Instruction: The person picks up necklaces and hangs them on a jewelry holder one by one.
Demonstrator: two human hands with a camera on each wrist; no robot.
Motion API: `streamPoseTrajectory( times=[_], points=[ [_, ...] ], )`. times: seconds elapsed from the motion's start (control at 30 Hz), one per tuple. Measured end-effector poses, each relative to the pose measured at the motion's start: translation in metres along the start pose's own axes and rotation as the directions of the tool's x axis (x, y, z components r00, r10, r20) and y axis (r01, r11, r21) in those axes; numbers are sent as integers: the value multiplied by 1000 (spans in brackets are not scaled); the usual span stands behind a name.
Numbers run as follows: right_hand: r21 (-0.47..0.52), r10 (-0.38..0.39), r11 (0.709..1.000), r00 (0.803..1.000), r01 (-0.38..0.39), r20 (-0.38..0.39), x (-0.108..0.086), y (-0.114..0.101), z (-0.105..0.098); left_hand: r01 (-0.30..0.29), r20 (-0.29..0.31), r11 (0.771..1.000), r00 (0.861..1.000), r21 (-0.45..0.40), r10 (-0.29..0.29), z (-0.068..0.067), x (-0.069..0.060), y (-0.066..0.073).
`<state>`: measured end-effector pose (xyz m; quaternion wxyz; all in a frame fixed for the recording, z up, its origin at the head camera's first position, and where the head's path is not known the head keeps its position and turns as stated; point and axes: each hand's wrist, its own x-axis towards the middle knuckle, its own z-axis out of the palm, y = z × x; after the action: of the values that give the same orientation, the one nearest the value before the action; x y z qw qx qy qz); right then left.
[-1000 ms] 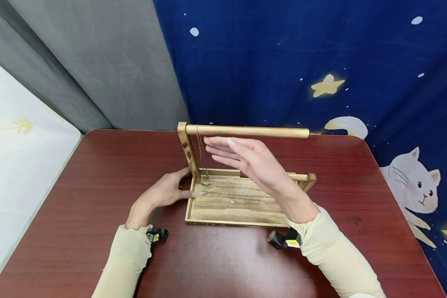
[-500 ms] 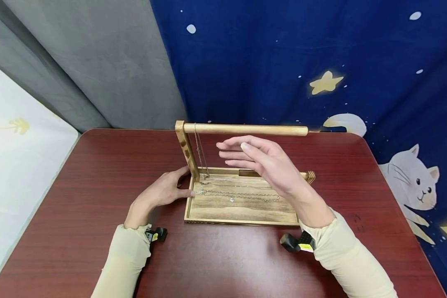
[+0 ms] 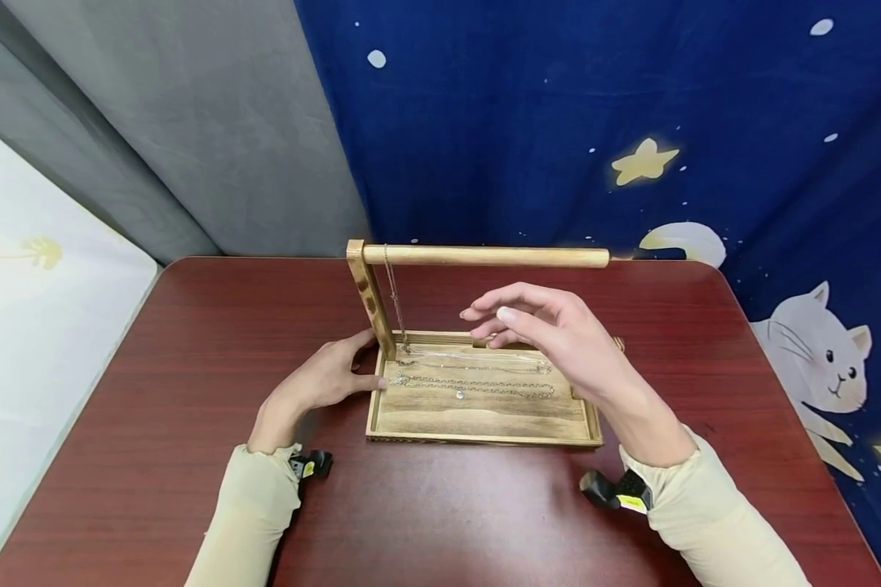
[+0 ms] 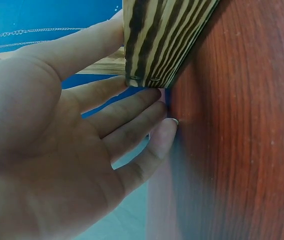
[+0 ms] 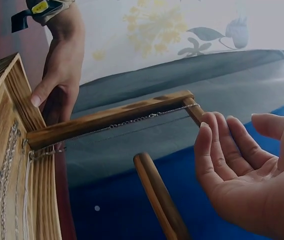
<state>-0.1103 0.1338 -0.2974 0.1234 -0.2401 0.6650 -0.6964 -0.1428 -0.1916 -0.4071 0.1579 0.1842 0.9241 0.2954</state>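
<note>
A wooden jewelry stand has a tray base (image 3: pixel 484 424), a left post (image 3: pixel 370 297) and a round top bar (image 3: pixel 484 256). One chain necklace (image 3: pixel 394 293) hangs from the bar's left end. Several more chain necklaces (image 3: pixel 477 386) lie in the tray, one with a small round pendant (image 3: pixel 460 395). My left hand (image 3: pixel 323 375) holds the tray's left end, thumb at the rim and fingers around the rear corner by the post. My right hand (image 3: pixel 558 334) hovers above the tray's right part, fingers loosely bent, holding nothing. It hides the stand's right rear part.
A shorter wooden rod (image 5: pixel 162 200) with a free end shows in the right wrist view. The stand is on a reddish-brown table (image 3: pixel 440 514). Behind it hang a blue curtain (image 3: pixel 484 122) and a grey curtain (image 3: pixel 242 122). A white surface (image 3: pixel 37 326) borders the table's left side.
My right hand has moved away from the hanging necklace, rightward and slightly down, its fingers bending a little more. The hanging necklace's strands have drawn closer together. My left hand has stayed put.
</note>
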Motion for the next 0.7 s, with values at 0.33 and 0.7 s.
streamPoseTrajectory(
  times=[0.33,0.7],
  points=[
    [-77,29,997,999,-30,-21,-15,2,-10,3,2,1000,1000,-5,-3,-1,-1,1],
    [-163,92,981,993,-103,-73,-35,17,-15,3,-2,1000,1000,-11,-3,0,1,-1]
  ],
)
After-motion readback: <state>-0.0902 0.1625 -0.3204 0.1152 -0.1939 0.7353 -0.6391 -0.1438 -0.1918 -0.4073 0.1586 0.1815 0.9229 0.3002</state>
